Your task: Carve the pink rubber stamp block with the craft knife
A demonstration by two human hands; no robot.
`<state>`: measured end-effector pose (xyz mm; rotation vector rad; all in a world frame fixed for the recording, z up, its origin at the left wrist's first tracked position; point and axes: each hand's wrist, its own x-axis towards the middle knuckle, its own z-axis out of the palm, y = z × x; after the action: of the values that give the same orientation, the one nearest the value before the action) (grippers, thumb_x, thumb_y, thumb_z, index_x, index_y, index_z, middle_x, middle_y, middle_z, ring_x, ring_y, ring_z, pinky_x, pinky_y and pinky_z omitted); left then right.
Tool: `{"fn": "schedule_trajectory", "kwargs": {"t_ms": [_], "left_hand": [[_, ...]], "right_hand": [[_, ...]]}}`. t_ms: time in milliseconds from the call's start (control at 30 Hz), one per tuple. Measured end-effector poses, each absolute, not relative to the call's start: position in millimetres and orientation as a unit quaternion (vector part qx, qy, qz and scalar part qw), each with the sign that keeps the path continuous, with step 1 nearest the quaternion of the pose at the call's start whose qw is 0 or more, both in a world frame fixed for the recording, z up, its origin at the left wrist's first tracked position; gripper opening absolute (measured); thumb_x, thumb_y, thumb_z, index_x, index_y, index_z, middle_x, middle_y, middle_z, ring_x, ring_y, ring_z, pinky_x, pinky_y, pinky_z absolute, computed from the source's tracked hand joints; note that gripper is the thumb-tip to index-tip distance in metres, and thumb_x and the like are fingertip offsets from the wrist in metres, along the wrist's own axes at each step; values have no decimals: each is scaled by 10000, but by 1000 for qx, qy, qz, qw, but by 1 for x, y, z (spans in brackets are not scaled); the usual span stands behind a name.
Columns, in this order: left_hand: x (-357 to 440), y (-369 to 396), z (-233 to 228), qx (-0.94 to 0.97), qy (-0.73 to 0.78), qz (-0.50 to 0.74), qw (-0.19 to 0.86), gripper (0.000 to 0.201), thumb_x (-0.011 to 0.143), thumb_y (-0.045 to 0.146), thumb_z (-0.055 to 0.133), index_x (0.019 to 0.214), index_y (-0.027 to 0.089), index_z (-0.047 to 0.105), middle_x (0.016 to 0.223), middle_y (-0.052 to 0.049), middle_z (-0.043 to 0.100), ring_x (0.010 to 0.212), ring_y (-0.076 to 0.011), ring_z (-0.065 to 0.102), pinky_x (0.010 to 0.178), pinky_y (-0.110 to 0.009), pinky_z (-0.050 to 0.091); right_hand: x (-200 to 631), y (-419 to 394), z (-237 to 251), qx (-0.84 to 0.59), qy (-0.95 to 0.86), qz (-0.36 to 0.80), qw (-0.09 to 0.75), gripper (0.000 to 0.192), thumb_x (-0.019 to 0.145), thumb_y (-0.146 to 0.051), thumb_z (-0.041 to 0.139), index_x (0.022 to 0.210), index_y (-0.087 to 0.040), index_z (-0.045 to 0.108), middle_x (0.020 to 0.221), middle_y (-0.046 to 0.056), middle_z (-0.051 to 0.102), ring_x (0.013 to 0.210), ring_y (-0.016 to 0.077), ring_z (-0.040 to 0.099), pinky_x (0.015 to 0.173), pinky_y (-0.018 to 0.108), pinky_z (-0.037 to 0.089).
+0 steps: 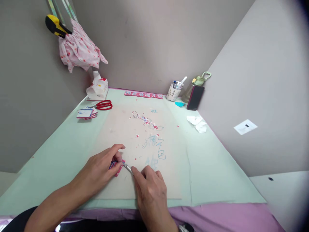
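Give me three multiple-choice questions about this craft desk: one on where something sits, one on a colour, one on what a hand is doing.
1. Where do the scissors lie?
A. far left of the table, near the white dispenser
B. beside the phone
C. under the right hand

2. What colour are the scissor handles?
A. blue
B. red
C. yellow

3. What is the left hand doing?
A. hanging in the air
B. holding the cup of pens
C. pressing a small red and blue paper piece onto the beige board

Answers:
1 A: they rest by the dispenser and a small stack of cards.
2 B: both loops are red.
3 C: its fingers lie on the piece, while the right hand holds a thin metal-tipped cutting tool with its tip at the piece's edge.
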<state>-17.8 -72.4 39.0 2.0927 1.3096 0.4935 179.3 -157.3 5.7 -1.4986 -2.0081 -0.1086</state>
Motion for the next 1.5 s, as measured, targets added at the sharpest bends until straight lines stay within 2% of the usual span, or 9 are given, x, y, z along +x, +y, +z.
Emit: {"fn": "schedule_trajectory", "kwargs": {"t_ms": [433, 600, 800, 1033, 1133, 1200, 1300, 1333, 1500], "left_hand": [[-4, -56, 56, 715, 478, 165, 482, 348, 820, 294, 554, 1165, 256, 549, 784, 54, 639, 626, -157, 586, 632, -283, 471], [-11, -79, 53, 713, 534, 211, 402, 342, 892, 421, 575, 1207, 293, 544, 804, 51, 647, 611, -155, 534, 642, -292, 467], [-32, -101, 54, 648, 595, 314, 358, 420, 892, 589, 565, 1188, 292, 564, 882, 8, 675, 775, -204, 669, 744, -331, 551], [-8, -76, 76, 645, 556, 393, 346, 334, 881, 481, 629, 1143, 276, 609, 850, 24, 656, 775, -181, 651, 739, -297, 558], [14, -62, 79, 694, 503, 347, 381, 307, 945, 440, 573, 1207, 282, 600, 812, 41, 652, 739, -173, 664, 734, -304, 558], [20, -57, 76, 747, 465, 306, 364, 383, 990, 389, 482, 1360, 304, 529, 913, 24, 711, 919, -209, 705, 845, -354, 561], [9, -62, 62, 778, 458, 306, 301, 505, 991, 344, 460, 1492, 335, 395, 1315, -28, 678, 1302, -258, 588, 1081, -462, 474], [2, -68, 55, 773, 480, 298, 290, 527, 984, 357, 496, 1499, 346, 380, 1391, -35, 636, 1330, -267, 569, 1102, -478, 462], [-29, -99, 17, 758, 534, 277, 252, 635, 927, 440, 635, 1492, 330, 367, 1334, -78, 628, 1255, -319, 614, 1061, -547, 501]], "right_hand": [[179, -157, 5, -568, -761, -47, 308, 402, 969, -28, 452, 1259, -182, 684, 780, 40, 548, 670, 215, 483, 664, 344, 279], [180, -156, 7, -567, -763, -60, 304, 409, 976, -24, 422, 1250, -185, 681, 777, 39, 552, 651, 208, 482, 655, 345, 278], [184, -157, 9, -567, -778, -43, 267, 301, 1052, -114, 462, 1265, -207, 653, 817, 19, 583, 675, 189, 531, 697, 342, 337], [189, -160, 12, -549, -784, -33, 289, 269, 1103, -202, 418, 1228, -205, 656, 804, 15, 593, 664, 181, 545, 670, 325, 359], [189, -160, 13, -548, -786, -27, 284, 281, 1106, -200, 408, 1237, -201, 656, 797, 17, 590, 662, 177, 553, 668, 326, 366], [189, -160, 13, -551, -785, -24, 281, 285, 1106, -203, 405, 1237, -204, 659, 796, 19, 589, 661, 176, 553, 666, 327, 367], [189, -160, 12, -553, -784, -20, 283, 282, 1102, -197, 415, 1241, -208, 660, 795, 20, 582, 652, 178, 539, 655, 328, 360], [189, -160, 12, -552, -784, -17, 282, 281, 1101, -194, 418, 1246, -206, 658, 802, 23, 584, 659, 180, 539, 662, 329, 363], [189, -161, 12, -556, -787, -3, 267, 288, 1101, -200, 411, 1278, -200, 639, 836, 33, 590, 692, 195, 546, 688, 340, 382]]}}
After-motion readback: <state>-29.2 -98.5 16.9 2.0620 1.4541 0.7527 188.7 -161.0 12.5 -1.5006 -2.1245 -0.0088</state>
